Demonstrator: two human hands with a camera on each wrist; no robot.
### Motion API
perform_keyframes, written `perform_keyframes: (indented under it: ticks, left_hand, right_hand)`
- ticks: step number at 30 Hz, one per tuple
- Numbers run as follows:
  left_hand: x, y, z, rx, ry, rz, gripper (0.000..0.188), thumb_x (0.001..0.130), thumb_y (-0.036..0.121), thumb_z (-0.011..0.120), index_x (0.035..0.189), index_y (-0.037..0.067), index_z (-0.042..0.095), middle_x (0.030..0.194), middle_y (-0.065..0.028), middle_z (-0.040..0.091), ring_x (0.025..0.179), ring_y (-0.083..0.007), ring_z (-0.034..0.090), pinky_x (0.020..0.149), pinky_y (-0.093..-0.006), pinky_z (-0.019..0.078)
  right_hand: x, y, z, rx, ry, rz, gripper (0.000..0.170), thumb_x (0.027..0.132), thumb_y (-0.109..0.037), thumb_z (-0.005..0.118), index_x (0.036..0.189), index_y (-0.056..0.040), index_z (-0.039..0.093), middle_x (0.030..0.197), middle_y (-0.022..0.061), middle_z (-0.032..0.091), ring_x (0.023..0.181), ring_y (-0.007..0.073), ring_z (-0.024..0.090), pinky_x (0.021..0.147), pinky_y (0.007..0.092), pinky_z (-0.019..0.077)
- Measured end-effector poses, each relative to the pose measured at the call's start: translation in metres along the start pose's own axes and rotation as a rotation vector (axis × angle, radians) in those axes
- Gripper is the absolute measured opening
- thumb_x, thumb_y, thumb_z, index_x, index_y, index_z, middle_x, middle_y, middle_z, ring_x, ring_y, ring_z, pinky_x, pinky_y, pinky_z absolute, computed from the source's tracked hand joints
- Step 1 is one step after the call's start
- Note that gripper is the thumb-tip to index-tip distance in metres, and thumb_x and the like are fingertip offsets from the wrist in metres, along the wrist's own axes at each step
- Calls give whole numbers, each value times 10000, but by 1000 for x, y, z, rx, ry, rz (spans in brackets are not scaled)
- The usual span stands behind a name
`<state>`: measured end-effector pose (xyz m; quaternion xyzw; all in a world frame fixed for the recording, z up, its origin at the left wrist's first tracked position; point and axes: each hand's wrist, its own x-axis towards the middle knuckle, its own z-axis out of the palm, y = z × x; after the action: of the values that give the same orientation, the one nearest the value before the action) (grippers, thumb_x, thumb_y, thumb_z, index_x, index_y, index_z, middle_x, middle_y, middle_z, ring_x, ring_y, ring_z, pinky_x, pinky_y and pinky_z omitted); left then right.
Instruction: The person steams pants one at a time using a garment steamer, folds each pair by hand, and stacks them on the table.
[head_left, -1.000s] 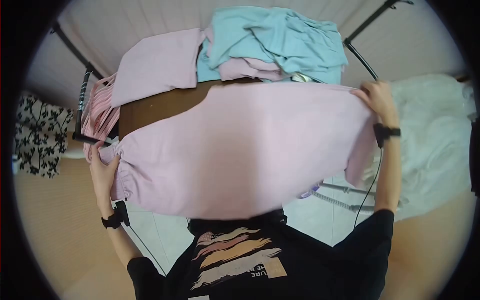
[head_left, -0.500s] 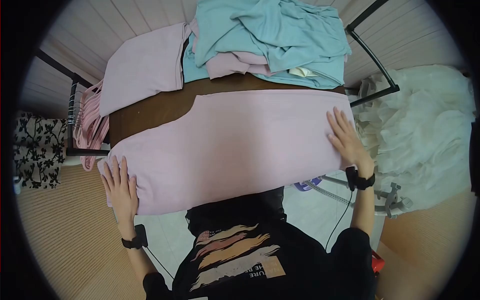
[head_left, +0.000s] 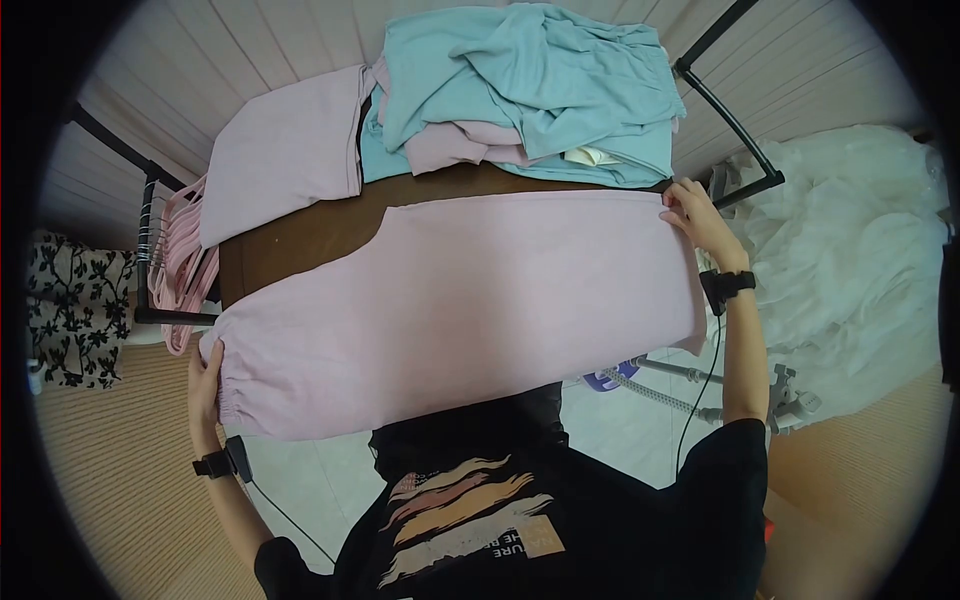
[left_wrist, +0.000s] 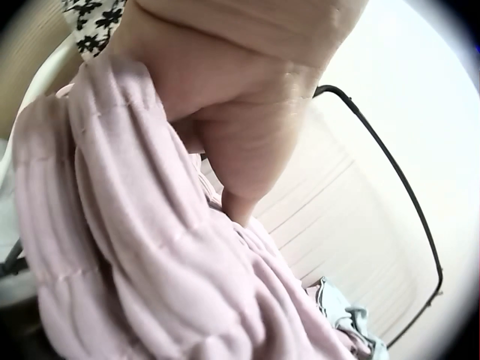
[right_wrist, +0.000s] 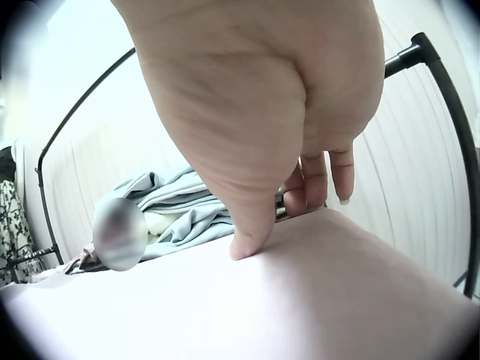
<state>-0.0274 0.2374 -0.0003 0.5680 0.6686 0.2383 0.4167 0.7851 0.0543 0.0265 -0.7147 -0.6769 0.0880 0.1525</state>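
Observation:
A pair of pale pink trousers (head_left: 450, 300), doubled lengthwise, lies across the brown table (head_left: 300, 235) and over its near edge. At the gathered cuff on the left, my left hand (head_left: 204, 385) grips the cloth with the thumb on top. The left wrist view shows the ruffled cuff (left_wrist: 150, 195) hanging beside that hand, whose fingers are mostly hidden. My right hand (head_left: 703, 222) pinches the far right corner of the trousers. In the right wrist view its thumb (right_wrist: 251, 236) presses on the top layer, with the other fingers at the edge behind.
A folded pink garment (head_left: 285, 155) lies at the back left, beside a heap of turquoise clothes (head_left: 530, 85). Pink hangers (head_left: 182, 250) hang on the black rack rail at left. White ruffled fabric (head_left: 840, 270) and a grey stand (head_left: 690, 375) are on the right.
The trousers came down onto the table and both palms lay flat on them. Since then my left hand has moved to the cuff's end and the right to the far corner, both now holding cloth.

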Motion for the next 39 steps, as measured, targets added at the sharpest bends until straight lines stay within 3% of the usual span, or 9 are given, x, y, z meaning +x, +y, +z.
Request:
perform_keyframes:
  ticks: [5,9,14,19,24,30,32,34,39]
  left_hand:
    - [-11,-25,-19,26,-23,52,617,1005,252,709,1452,-97,465,1419,-212,571,1306,-256,538,1127,-349,395]
    - [-13,-58,-69,22,57,105,601,1019,233,688,1473,-82,450,1418,-202,573,1296,-247,542,1120,-348,402]
    - [-19,-78,-133,-7,173,72,552,1036,208,665,1462,-78,463,1419,-189,575,1283,-232,547,1116,-352,406]
    - [-36,-88,-169,-1,142,92,549,1041,189,654,1476,-81,456,1422,-183,578,1280,-229,552,1120,-350,405]
    - [-40,-81,-170,18,168,111,550,1036,181,653,1469,-94,455,1424,-187,575,1277,-233,552,1114,-349,410]
    - [-5,-85,-155,197,131,87,605,1009,231,689,1458,-105,463,1397,-236,594,1286,-285,569,1106,-382,432]
    - [-4,-85,-141,299,219,64,660,976,294,729,1436,-111,485,1355,-264,622,1254,-313,603,1076,-398,463]
    - [-12,-58,-131,357,221,79,698,931,335,775,1398,-120,528,1284,-272,663,1182,-324,650,1031,-408,502]
    - [-18,-45,-133,329,269,148,600,942,273,767,1349,-119,566,1240,-241,693,1144,-271,663,1009,-370,503]
  right_hand:
    - [9,-11,-3,-75,-164,-51,204,917,-127,721,1029,-33,579,971,141,607,955,362,534,876,414,441]
    - [12,-46,-1,-18,-37,-113,203,959,-163,686,1046,-27,563,946,167,624,914,369,564,835,414,451]
    - [27,-77,5,111,-316,-24,334,884,-272,789,946,12,622,760,198,631,703,405,587,657,417,462]
    - [12,-25,3,207,-437,61,232,850,-150,820,861,-1,642,657,1,535,628,99,470,588,305,406]
    - [5,-8,-17,452,-251,203,205,951,-129,747,884,-26,583,722,-77,472,679,30,414,588,235,350]
    - [12,3,1,98,-180,72,203,935,-144,743,914,5,606,708,55,609,637,222,545,609,360,440]
    - [4,-6,7,-199,-30,106,244,913,-178,744,1031,10,642,920,147,688,843,362,635,770,453,496]
    - [-4,-43,2,-486,292,-154,382,913,-219,730,1208,3,630,1196,182,662,1118,412,610,956,496,464]
    - [-43,-122,23,-110,-67,-97,576,971,-197,612,1509,-38,484,1559,225,461,1452,425,404,1199,523,305]
